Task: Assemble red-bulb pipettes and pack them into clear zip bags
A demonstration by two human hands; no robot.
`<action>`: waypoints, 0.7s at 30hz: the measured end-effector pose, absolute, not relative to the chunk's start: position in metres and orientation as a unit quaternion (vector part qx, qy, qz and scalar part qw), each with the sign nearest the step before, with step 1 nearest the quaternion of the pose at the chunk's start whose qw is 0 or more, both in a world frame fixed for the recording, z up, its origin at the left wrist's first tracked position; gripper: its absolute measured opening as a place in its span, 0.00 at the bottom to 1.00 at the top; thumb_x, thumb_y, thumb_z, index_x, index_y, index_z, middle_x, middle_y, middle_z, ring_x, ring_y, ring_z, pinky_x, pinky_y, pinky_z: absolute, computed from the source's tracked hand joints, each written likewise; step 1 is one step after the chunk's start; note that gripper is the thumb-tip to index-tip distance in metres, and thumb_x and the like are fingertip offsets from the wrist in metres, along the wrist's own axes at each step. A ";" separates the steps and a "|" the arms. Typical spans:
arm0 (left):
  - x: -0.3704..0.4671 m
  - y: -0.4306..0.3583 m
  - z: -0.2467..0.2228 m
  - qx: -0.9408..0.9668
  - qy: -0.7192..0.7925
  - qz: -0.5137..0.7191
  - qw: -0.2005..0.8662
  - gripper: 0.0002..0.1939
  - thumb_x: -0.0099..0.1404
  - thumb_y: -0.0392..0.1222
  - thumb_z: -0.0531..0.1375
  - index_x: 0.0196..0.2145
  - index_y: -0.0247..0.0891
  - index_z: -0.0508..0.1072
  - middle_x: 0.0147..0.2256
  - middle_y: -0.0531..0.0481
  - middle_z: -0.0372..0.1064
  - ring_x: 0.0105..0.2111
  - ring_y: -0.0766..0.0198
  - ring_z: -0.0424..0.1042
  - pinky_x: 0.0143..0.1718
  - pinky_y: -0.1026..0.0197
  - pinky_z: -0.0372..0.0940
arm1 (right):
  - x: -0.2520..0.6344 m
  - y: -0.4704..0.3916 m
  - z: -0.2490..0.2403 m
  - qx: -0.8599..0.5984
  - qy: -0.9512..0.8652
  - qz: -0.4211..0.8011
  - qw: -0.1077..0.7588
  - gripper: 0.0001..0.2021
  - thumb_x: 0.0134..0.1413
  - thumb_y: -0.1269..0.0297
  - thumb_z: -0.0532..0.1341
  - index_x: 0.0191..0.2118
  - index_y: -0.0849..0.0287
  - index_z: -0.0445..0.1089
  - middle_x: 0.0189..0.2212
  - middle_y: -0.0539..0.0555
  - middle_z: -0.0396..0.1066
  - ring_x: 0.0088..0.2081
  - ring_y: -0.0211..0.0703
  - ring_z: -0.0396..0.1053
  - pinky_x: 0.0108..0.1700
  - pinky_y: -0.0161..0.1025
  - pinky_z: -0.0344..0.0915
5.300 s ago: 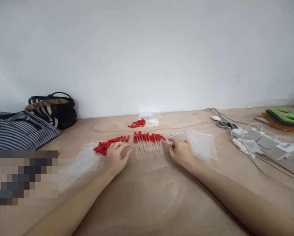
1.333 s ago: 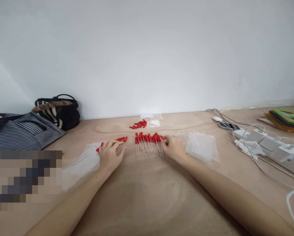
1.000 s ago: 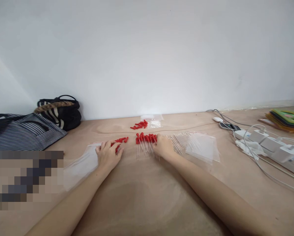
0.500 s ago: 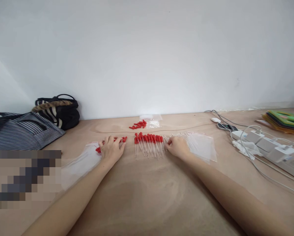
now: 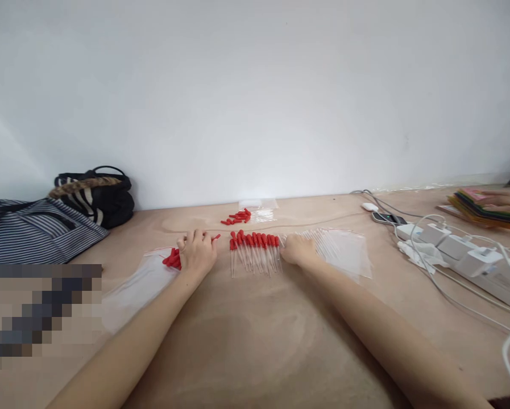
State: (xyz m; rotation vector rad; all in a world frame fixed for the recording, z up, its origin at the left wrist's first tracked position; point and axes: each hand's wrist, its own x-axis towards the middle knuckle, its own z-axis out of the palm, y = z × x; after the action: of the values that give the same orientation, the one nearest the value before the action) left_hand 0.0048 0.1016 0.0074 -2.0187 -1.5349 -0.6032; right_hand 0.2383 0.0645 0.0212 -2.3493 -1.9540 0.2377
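Head view: two bare forearms reach over a wooden counter [image 5: 246,341], wrists well apart. Left grip [image 5: 198,253] is palm down, fingers bent over red caps [image 5: 172,259]; cannot tell whether it holds any, the underside being hidden. Caps heap out on its left, at the end of a clear left bag [image 5: 137,289], and one pokes out beyond the fingers on its right.

Droppers [image 5: 255,243] lie in a close row between the two grips, red ends toward the wall [image 5: 255,102], clear tips toward the person.

Right grip [image 5: 298,250] is at the right end of that row, fingers curled down; tips out of sight, so cannot tell if it is closed on anything. Bare tubes [image 5: 325,243] lie slanted just right of it, beside a clear right bag [image 5: 355,255].

Farther back, near the wall: a smaller cap group [image 5: 240,216].

Far right: power strip [image 5: 455,247] with chargers; another person's hand [image 5: 507,200] on a coloured stack [image 5: 479,211].

Far left: striped bag [image 5: 41,230], black bag [image 5: 116,201] touching behind it
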 end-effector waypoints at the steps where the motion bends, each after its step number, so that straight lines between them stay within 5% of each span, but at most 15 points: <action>1: 0.005 0.092 0.007 -0.767 -0.536 -0.248 0.251 0.11 0.60 0.39 0.51 0.30 0.33 0.72 0.34 0.40 0.67 0.38 0.49 0.61 0.38 0.49 0.53 | 0.240 0.063 0.022 -0.763 -0.641 0.075 0.042 0.14 0.49 0.67 0.51 0.40 0.64 0.68 0.39 0.66 0.69 0.41 0.54 0.67 0.39 0.45 0.58; 8: 0.013 0.023 -0.001 -0.907 -0.296 -0.299 0.005 0.07 0.61 0.35 0.51 0.30 0.36 0.69 0.30 0.47 0.65 0.33 0.62 0.64 0.36 0.60 0.60 | 0.262 0.030 0.022 -0.698 -0.707 0.081 0.076 0.09 0.48 0.68 0.51 0.27 0.62 0.68 0.29 0.58 0.71 0.34 0.45 0.68 0.32 0.35 0.57; 16: 0.028 0.019 -0.001 -0.878 -0.378 -0.240 -0.167 0.07 0.57 0.38 0.55 0.33 0.38 0.72 0.32 0.49 0.66 0.31 0.64 0.67 0.33 0.62 0.63 | 0.272 0.004 0.003 -0.496 -0.848 0.088 0.164 0.04 0.47 0.70 0.54 0.25 0.60 0.64 0.25 0.52 0.66 0.29 0.37 0.63 0.31 0.33 0.56; 21: 0.031 0.020 -0.004 -0.867 -0.385 -0.251 -0.194 0.07 0.58 0.37 0.53 0.28 0.37 0.71 0.28 0.51 0.66 0.28 0.65 0.66 0.31 0.64 0.61 | 0.263 0.004 -0.004 -0.526 -0.815 0.082 0.228 0.10 0.45 0.58 0.59 0.28 0.60 0.64 0.28 0.53 0.65 0.31 0.39 0.62 0.33 0.36 0.57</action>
State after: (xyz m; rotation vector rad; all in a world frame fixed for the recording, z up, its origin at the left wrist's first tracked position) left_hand 0.0306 0.0199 -0.0040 -3.1214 -1.3846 -0.9038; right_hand 0.2634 0.0038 -0.0043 -1.4500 -2.2455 0.2256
